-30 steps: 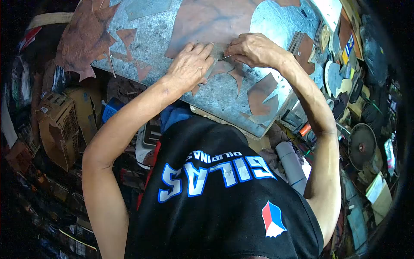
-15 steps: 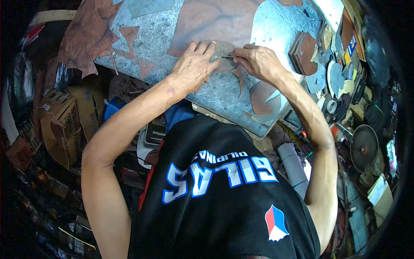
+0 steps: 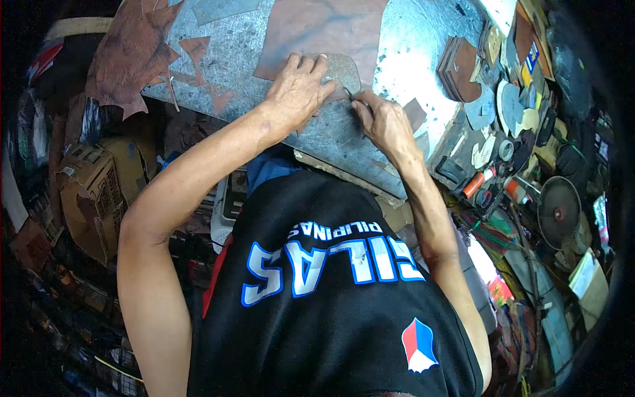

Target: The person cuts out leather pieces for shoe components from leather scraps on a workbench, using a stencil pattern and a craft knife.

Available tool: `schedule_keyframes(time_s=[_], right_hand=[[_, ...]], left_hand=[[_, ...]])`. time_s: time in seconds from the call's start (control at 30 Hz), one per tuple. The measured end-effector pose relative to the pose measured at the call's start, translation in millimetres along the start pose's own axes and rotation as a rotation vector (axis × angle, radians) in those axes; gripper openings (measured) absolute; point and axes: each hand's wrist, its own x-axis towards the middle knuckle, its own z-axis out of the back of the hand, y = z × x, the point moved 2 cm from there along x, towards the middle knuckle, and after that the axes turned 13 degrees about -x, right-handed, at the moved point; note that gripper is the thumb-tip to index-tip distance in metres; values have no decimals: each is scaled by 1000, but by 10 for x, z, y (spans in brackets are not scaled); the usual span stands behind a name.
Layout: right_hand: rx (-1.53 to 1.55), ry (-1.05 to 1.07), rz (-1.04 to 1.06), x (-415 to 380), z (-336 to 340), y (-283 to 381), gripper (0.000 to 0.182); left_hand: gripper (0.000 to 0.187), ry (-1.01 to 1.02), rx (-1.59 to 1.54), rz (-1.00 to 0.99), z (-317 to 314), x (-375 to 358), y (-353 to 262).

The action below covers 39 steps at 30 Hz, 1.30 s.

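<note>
My left hand (image 3: 297,92) presses down with its fingers stretched out over a grey-brown flat template (image 3: 343,68). The template lies on the near edge of a large sheet of reddish-brown leather (image 3: 317,30). My right hand (image 3: 389,126) is closed round a small knife (image 3: 349,94), its dark narrow tip touching beside the template's near right edge. Most of the knife's handle is hidden inside my fingers. A leather scrap (image 3: 415,114) shows just to the right of that hand.
Beneath everything is a scuffed metal-topped table (image 3: 231,69). Leather offcuts (image 3: 132,59) hang over its left edge. A stack of cut brown pieces (image 3: 458,69) stands at the right, with several templates (image 3: 508,109) beyond. A cardboard box (image 3: 89,198) and a fan (image 3: 559,213) sit lower down.
My right hand has drawn the knife along the template's edge, and the hand has swung down toward me. My left hand stays pressed on the template. The view has shifted slightly.
</note>
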Motion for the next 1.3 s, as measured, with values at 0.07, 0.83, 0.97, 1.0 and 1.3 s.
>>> schedule_keyframes(time_s=[0.07,0.83,0.97,1.0,1.3], right_hand=[[6,21,-57,-161,-18,-14,20],[-159,11,102,-693,-293,-58,59],[-167,-46,38,-723,-384,-133,61],[-194,-93,-38,-681,-397,-145,60],[-234,-190,-133,-529,-322,-296,58]], left_hand=[[63,5,12,-2,-3,5,5],[57,-48,-180,-22,2,-20,125],[56,-52,-181,-30,1,-16,117],[55,-48,-173,-31,14,-15,109],[54,-62,-159,-38,-4,-10,131]])
